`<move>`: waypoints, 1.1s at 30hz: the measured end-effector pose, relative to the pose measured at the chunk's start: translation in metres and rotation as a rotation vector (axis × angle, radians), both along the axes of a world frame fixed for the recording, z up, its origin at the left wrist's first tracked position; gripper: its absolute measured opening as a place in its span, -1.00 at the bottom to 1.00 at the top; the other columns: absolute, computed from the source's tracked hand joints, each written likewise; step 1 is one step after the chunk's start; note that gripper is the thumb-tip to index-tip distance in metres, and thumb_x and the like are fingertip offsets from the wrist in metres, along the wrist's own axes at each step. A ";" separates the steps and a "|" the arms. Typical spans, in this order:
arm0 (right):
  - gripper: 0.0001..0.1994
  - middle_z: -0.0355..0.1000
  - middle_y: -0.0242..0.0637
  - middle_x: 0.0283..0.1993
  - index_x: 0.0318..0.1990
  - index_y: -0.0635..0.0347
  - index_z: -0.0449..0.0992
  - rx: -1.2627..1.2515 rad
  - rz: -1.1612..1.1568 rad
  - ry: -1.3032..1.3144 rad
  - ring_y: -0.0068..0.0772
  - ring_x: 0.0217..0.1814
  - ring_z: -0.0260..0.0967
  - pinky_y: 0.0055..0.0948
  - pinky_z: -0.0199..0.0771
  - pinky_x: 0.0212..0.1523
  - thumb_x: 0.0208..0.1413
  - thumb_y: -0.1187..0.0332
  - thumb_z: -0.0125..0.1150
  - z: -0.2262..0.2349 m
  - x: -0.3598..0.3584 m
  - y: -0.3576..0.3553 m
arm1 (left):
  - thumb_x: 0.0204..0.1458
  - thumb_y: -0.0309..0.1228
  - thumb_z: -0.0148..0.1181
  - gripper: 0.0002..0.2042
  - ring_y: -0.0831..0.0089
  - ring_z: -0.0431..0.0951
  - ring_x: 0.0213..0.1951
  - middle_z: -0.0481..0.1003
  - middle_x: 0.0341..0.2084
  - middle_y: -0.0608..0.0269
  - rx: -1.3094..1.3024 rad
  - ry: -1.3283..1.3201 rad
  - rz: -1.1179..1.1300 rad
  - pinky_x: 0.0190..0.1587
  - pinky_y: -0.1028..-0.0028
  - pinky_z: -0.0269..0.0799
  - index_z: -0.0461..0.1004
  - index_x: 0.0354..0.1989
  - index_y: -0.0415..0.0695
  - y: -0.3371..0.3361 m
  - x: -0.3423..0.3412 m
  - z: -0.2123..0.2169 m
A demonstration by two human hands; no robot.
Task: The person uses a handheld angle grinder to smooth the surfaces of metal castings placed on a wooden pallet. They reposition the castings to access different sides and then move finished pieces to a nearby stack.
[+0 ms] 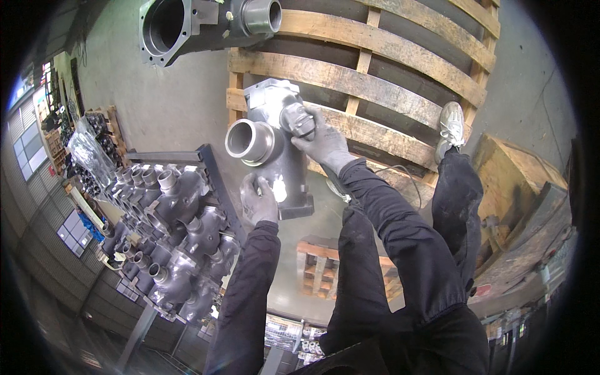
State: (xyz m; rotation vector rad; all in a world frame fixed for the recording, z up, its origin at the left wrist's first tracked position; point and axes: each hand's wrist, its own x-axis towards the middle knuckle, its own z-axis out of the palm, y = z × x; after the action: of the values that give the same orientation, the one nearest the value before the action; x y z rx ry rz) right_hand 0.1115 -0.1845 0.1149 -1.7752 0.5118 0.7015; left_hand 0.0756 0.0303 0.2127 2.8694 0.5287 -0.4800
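A large grey metal casting [284, 172], with a wide round pipe mouth on its left and a smaller stub on its upper right, is in front of me beside the wooden pallet. My right hand [325, 142], in a grey glove, is closed around the small stub, its fingertips partly hidden. Lower down, my left hand [258, 201], gloved likewise, grips the casting's left side with curled fingers just below the wide pipe mouth. What supports the casting from below is not visible.
Slatted wooden pallet [350, 76] lies ahead and to the right. Another hollow casting [212, 28] is at the far edge. A dark-framed rack [220, 187] on the left holds several similar castings [181, 244]. Wooden crate [512, 181] stands to the right, near my leg.
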 end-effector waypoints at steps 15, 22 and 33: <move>-0.16 0.59 0.17 0.02 0.45 -0.15 0.11 -0.006 0.173 -0.105 0.22 0.08 0.60 0.03 0.60 0.10 0.07 -0.06 0.41 0.004 0.042 0.000 | 0.29 -0.27 0.17 -0.64 0.19 0.60 0.12 0.56 0.10 0.05 -0.007 0.018 0.051 0.21 0.27 0.47 0.53 0.15 -0.22 -0.006 0.002 0.005; -0.08 0.59 0.17 0.08 0.49 -0.03 0.01 -0.081 -0.066 0.115 0.19 0.17 0.57 -0.02 0.54 0.20 0.10 -0.12 0.40 -0.008 -0.003 -0.013 | 0.29 -0.27 0.17 -0.64 0.21 0.61 0.12 0.56 0.11 0.07 -0.007 -0.008 0.024 0.19 0.28 0.48 0.53 0.15 -0.22 -0.003 0.001 0.002; -0.11 0.57 0.21 0.10 0.46 -0.05 0.02 0.041 -0.149 0.051 0.26 0.18 0.55 0.01 0.51 0.22 0.12 -0.11 0.41 -0.015 -0.008 0.020 | 0.30 -0.25 0.15 -0.63 0.19 0.59 0.13 0.56 0.11 0.05 0.001 -0.009 0.016 0.21 0.28 0.46 0.53 0.16 -0.22 -0.005 0.002 0.005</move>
State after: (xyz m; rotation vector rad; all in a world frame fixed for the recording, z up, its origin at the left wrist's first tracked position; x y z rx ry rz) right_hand 0.1030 -0.1649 0.0996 -1.6654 0.6530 0.6494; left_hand 0.0776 0.0250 0.2174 2.8645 0.5494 -0.4650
